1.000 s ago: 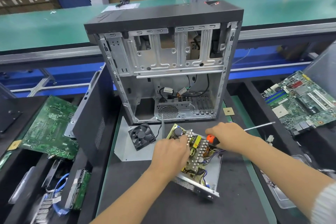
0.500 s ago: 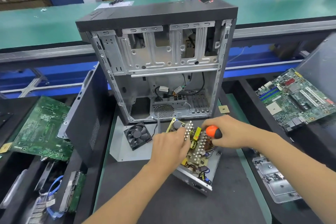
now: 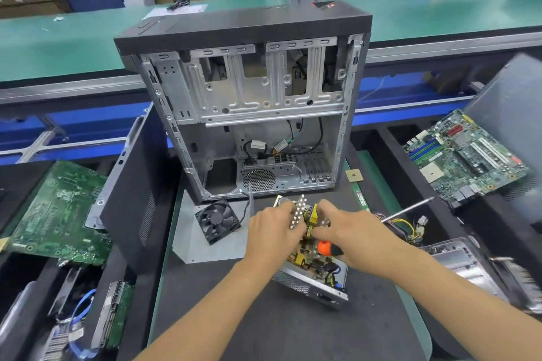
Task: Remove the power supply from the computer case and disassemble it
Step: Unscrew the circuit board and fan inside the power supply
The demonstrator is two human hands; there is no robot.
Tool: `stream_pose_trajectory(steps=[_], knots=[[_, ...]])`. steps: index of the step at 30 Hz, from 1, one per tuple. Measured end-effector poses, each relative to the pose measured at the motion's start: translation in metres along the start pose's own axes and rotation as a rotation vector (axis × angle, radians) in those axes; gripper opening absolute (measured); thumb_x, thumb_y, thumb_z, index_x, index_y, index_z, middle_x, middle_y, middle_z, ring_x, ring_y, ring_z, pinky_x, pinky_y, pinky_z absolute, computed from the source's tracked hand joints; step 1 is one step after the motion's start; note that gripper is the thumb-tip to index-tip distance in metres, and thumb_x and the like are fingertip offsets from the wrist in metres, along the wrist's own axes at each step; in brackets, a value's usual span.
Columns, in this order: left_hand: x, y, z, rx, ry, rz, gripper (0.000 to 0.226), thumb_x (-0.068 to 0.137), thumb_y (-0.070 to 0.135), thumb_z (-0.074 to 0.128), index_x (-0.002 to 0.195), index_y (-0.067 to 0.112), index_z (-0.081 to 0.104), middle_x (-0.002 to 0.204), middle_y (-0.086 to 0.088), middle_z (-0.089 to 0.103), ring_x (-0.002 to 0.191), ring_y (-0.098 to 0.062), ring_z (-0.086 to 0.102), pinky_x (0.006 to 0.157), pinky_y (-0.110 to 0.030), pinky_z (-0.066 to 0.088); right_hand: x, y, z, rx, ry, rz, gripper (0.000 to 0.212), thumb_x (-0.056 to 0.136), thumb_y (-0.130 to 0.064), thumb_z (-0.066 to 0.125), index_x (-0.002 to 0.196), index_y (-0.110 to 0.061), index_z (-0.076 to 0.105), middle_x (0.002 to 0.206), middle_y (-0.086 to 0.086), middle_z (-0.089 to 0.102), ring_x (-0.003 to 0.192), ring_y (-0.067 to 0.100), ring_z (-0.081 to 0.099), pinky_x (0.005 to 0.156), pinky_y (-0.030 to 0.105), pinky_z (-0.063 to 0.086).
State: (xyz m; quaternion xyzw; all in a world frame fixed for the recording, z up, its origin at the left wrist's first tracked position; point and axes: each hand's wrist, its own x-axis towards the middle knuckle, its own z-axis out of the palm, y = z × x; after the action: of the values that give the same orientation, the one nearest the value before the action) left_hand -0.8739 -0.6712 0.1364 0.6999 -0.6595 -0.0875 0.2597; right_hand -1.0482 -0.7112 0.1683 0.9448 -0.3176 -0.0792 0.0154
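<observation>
1. Power supply (image 3: 315, 278), lid off, is being kept on the black mat (image 3: 264, 325) in front of the computer case (image 3: 249, 102)
2. Its circuit board (image 3: 311, 258) is being gripped at the finned heatsink (image 3: 297, 212) by the curled fingers of the left hand (image 3: 271, 236)
3. The board's yellow component is being pinched by the right hand (image 3: 349, 233), with a screwdriver (image 3: 328, 249) being held in the same palm
4. Loose fan (image 3: 217, 219) is being kept just left of the supply

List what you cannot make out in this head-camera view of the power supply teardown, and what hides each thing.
- Head view: the power supply board centre, covered by the left hand and right hand.
- Screwdriver grip, mostly under the right palm.
- Any board screws: too small.
- Right-edge metal parts: blurred.
</observation>
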Motion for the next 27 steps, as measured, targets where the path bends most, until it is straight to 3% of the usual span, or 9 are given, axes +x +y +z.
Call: stream_pose_trajectory(steps=[3,5,7,9,12,18,21,24,27], knots=[[0.000,-0.002,0.001,-0.026,0.005,-0.033,0.020,0.088,0.027,0.059,0.078,0.011,0.054,0.054,0.001,0.047,0.056,-0.026,0.049,0.055,-0.036,0.041,-0.003,0.000,0.001,0.129,0.114,0.105,0.025,0.073,-0.027,0.068,0.096,-0.027,0.057,0.105,-0.002,0.045,0.053,0.019,0.042,0.045,0.028,0.034],[0.001,-0.004,0.003,-0.025,-0.004,-0.047,0.019,0.088,0.027,0.059,0.082,0.009,0.058,0.056,-0.002,0.051,0.057,-0.026,0.052,0.057,-0.037,0.044,-0.005,-0.002,0.001,0.296,0.137,0.181,0.026,0.078,-0.031,0.060,0.103,-0.028,0.058,0.101,-0.009,0.054,0.071,0.020,0.058,0.056,0.030,0.043],[0.003,-0.003,0.004,-0.015,-0.025,-0.050,0.019,0.088,0.027,0.059,0.084,0.009,0.058,0.056,-0.001,0.050,0.059,-0.026,0.052,0.058,-0.037,0.045,-0.002,-0.005,0.000,0.448,0.206,0.303,0.022,0.081,-0.034,0.059,0.102,-0.027,0.058,0.081,-0.008,0.062,0.075,0.020,0.059,0.063,0.031,0.047],[0.005,-0.001,0.004,0.009,-0.040,-0.048,0.018,0.088,0.028,0.057,0.083,0.011,0.055,0.057,0.001,0.048,0.060,-0.026,0.050,0.056,-0.036,0.040,0.005,-0.005,-0.002,0.548,0.261,0.482,0.028,0.083,-0.046,0.062,0.097,-0.023,0.055,0.069,-0.006,0.057,0.069,0.020,0.056,0.059,0.031,0.044],[0.006,0.004,0.005,0.065,-0.030,-0.033,0.021,0.089,0.029,0.055,0.077,0.016,0.042,0.059,0.001,0.044,0.059,-0.026,0.044,0.055,-0.033,0.029,0.018,-0.006,-0.001,0.656,0.146,0.677,0.050,0.079,-0.057,0.066,0.098,-0.017,0.044,0.080,0.001,0.059,0.079,0.024,0.060,0.062,0.033,0.047],[0.013,0.017,0.003,0.107,-0.056,-0.001,0.019,0.090,0.026,0.051,0.077,0.016,0.040,0.070,-0.004,0.053,0.068,-0.031,0.056,0.058,-0.034,0.035,0.029,-0.011,0.008,0.760,0.060,0.839,0.044,0.077,-0.039,0.069,0.092,-0.012,0.038,0.085,0.005,0.055,0.078,0.029,0.057,0.061,0.031,0.043],[0.013,0.020,0.002,0.154,-0.060,0.041,0.019,0.092,0.023,0.048,0.079,0.014,0.040,0.070,-0.005,0.048,0.071,-0.034,0.058,0.057,-0.034,0.031,0.032,-0.007,0.007,0.859,0.018,0.829,0.024,0.075,-0.027,0.064,0.071,-0.011,0.046,0.065,0.008,0.061,0.065,0.031,0.067,0.050,0.028,0.044],[0.013,0.022,-0.001,0.182,-0.045,0.075,0.018,0.099,0.028,0.043,0.089,0.014,0.045,0.073,-0.006,0.056,0.073,-0.034,0.061,0.057,-0.034,0.033,0.031,-0.004,0.008,1.025,0.044,0.826,0.010,0.074,-0.014,0.059,0.071,-0.010,0.050,0.048,0.009,0.062,0.046,0.024,0.066,0.050,0.028,0.049],[-0.001,0.011,-0.009,0.040,0.025,0.240,0.023,0.101,0.031,0.043,0.107,0.012,0.054,0.073,-0.003,0.064,0.066,-0.028,0.061,0.056,-0.037,0.046,0.027,-0.001,0.012,1.125,0.112,0.825,0.012,0.076,-0.010,0.060,0.075,-0.012,0.048,0.045,0.004,0.058,0.049,0.027,0.068,0.048,0.027,0.046]])
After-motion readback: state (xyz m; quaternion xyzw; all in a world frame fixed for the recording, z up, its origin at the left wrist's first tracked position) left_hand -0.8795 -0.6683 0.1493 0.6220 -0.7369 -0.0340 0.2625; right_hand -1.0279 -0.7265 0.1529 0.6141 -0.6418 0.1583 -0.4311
